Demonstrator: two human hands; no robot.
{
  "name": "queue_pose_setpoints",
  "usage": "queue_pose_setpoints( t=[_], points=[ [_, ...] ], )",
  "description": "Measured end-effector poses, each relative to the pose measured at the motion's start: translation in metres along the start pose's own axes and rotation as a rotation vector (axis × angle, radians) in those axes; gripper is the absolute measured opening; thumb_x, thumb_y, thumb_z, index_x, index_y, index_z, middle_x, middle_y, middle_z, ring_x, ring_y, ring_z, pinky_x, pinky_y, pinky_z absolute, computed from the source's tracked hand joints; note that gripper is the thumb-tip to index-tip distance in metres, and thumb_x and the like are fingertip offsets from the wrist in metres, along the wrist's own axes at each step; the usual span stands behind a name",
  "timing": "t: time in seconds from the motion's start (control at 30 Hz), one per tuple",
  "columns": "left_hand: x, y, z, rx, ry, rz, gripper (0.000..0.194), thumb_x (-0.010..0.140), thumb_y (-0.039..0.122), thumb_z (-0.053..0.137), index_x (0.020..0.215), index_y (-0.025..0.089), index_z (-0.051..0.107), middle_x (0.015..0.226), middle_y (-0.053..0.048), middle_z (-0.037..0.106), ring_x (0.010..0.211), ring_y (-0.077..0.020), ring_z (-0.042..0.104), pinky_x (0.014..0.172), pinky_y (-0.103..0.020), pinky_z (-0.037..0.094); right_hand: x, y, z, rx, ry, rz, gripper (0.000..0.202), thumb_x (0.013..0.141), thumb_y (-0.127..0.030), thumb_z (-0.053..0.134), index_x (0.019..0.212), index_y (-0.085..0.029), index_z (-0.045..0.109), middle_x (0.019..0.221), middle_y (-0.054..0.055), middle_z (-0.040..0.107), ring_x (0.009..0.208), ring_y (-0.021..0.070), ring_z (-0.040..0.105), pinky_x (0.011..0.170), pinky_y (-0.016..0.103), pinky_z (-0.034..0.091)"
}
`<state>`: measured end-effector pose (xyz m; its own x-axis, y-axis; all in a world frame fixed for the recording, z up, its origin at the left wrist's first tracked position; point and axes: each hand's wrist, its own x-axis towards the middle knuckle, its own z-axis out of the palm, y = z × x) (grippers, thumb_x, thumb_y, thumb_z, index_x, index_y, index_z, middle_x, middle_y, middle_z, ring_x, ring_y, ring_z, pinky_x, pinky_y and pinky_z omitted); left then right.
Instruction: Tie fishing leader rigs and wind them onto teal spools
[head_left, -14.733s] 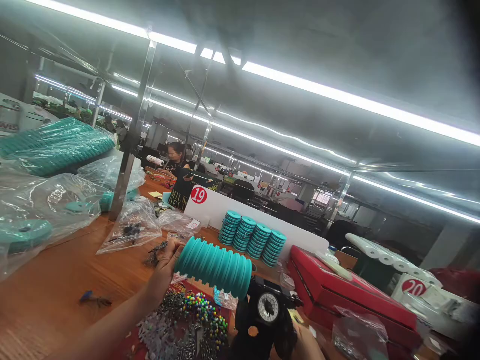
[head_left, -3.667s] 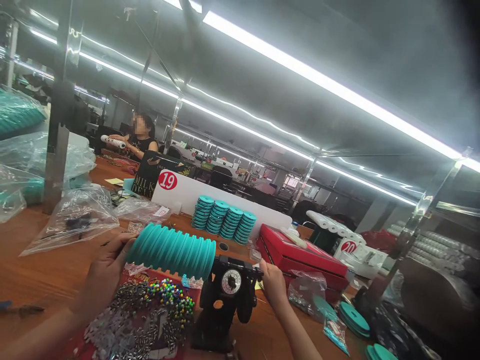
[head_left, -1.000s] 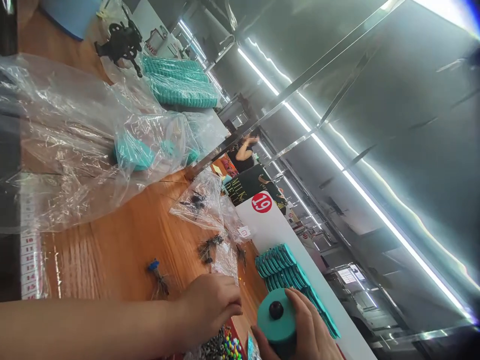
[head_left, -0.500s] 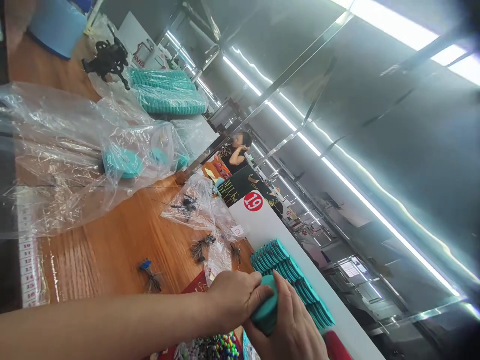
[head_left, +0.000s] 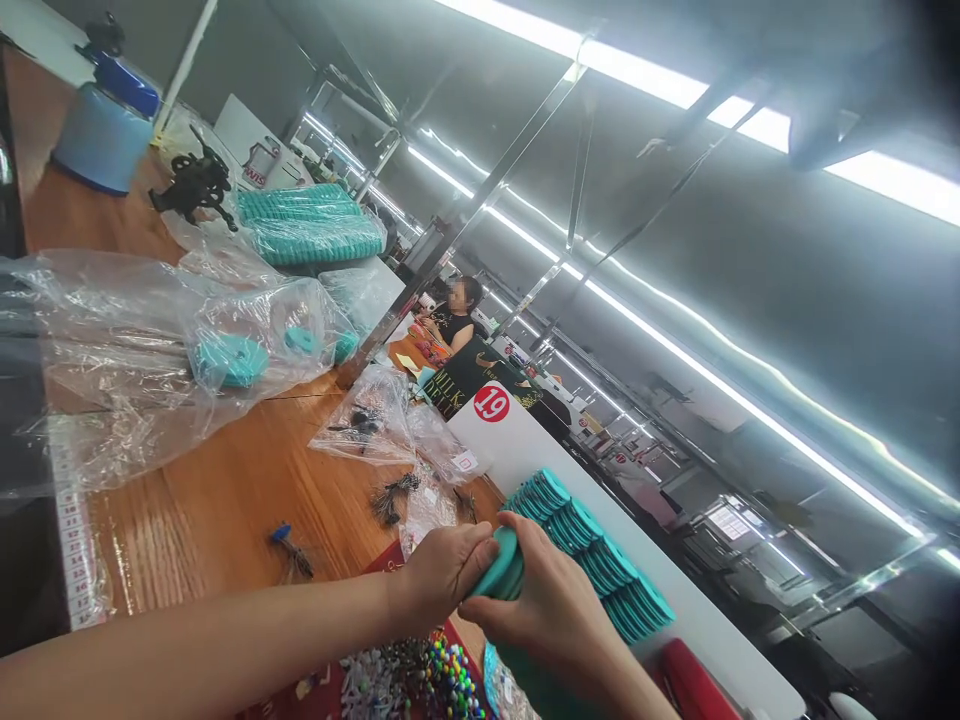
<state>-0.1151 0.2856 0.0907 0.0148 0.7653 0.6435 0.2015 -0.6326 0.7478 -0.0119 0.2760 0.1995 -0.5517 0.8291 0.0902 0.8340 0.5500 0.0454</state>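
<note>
My left hand (head_left: 442, 572) and my right hand (head_left: 551, 605) meet at the lower middle, both closed on one teal rounded piece (head_left: 504, 565). Fingers and thumbs grip it from both sides and hide much of it; its exact kind does not show. Just beyond my right hand stand rows of similar teal pieces (head_left: 592, 550), packed on edge against a white panel. Below my hands lies a pile of small multicoloured beads or pinheads (head_left: 450, 670) beside greyish-white small parts (head_left: 367, 680) on a red sheet.
Clear plastic bags (head_left: 135, 360) cover the left of the wooden table (head_left: 225, 480), with teal discs (head_left: 232, 360) inside. A bundle of thin wires with a blue top (head_left: 281, 533) lies nearer. Farther back are a wrapped teal stack (head_left: 311, 225), a blue-lidded container (head_left: 105, 130) and a seated person (head_left: 454, 315).
Both hands have shifted slightly left with the teal piece, which now shows more edge-on between them. The camera view has tilted, and the distant person's arm has lowered.
</note>
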Motion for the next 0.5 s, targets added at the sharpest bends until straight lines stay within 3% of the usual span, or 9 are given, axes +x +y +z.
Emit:
queue_pose_setpoints(
  t=[0.1,0.2,0.27,0.3,0.37,0.43,0.5],
  points=[
    [0.000,-0.003,0.000,0.007,0.006,0.019,0.042,0.088,0.042,0.018,0.076,0.018,0.051,0.073,-0.003,0.057,0.067,-0.0151,0.052,0.062,-0.025,0.040,0.015,0.013,-0.013,0.294,-0.256,-0.003,0.066,0.051,-0.040,0.071,0.108,-0.015,0.051,0.099,0.006,0.060,0.090,0.0231,0.055,0.079,0.031,0.043],
    [0.001,-0.003,-0.001,0.019,-0.001,0.051,0.044,0.088,0.041,0.017,0.075,0.017,0.051,0.072,-0.003,0.057,0.067,-0.0155,0.053,0.063,-0.025,0.041,0.033,0.029,-0.015,0.609,-0.552,-0.058,0.048,0.060,-0.044,0.065,0.097,-0.014,0.058,0.090,0.003,0.064,0.087,0.0215,0.057,0.076,0.028,0.045],
    [0.002,-0.001,-0.003,0.024,-0.017,0.081,0.043,0.088,0.039,0.016,0.079,0.017,0.052,0.077,-0.004,0.059,0.071,-0.0152,0.054,0.066,-0.024,0.042,0.041,0.033,-0.015,0.700,-0.653,-0.090,0.045,0.065,-0.046,0.061,0.094,-0.012,0.060,0.092,0.005,0.064,0.089,0.0224,0.057,0.079,0.031,0.044],
    [0.003,0.000,-0.004,0.029,-0.025,0.094,0.042,0.088,0.039,0.016,0.081,0.017,0.052,0.080,-0.004,0.060,0.073,-0.0151,0.054,0.067,-0.024,0.042,0.042,0.034,-0.015,0.704,-0.637,-0.104,0.047,0.065,-0.046,0.061,0.097,-0.012,0.060,0.095,0.006,0.063,0.092,0.0228,0.056,0.082,0.031,0.042],
    [0.003,0.002,-0.007,0.050,-0.040,0.102,0.041,0.088,0.039,0.018,0.081,0.018,0.052,0.079,-0.003,0.059,0.073,-0.0148,0.054,0.067,-0.024,0.042,0.033,0.034,-0.020,0.684,-0.447,-0.135,0.056,0.064,-0.045,0.063,0.109,-0.012,0.054,0.107,0.009,0.059,0.101,0.0227,0.052,0.087,0.031,0.040],
    [0.003,0.004,-0.009,0.083,-0.051,0.078,0.041,0.087,0.040,0.020,0.074,0.017,0.052,0.071,-0.002,0.058,0.067,-0.0146,0.053,0.063,-0.024,0.042,0.006,0.041,-0.027,0.699,-0.106,-0.124,0.059,0.069,-0.045,0.058,0.118,-0.014,0.046,0.114,0.010,0.055,0.105,0.0207,0.049,0.087,0.030,0.039],
    [0.000,0.005,-0.009,0.112,-0.050,0.026,0.041,0.087,0.040,0.022,0.068,0.018,0.050,0.064,0.000,0.055,0.061,-0.0143,0.052,0.060,-0.024,0.041,-0.041,0.060,-0.031,0.690,0.252,0.004,0.048,0.076,-0.047,0.047,0.113,-0.016,0.050,0.110,0.009,0.058,0.102,0.0196,0.052,0.085,0.030,0.041]
  ],
)
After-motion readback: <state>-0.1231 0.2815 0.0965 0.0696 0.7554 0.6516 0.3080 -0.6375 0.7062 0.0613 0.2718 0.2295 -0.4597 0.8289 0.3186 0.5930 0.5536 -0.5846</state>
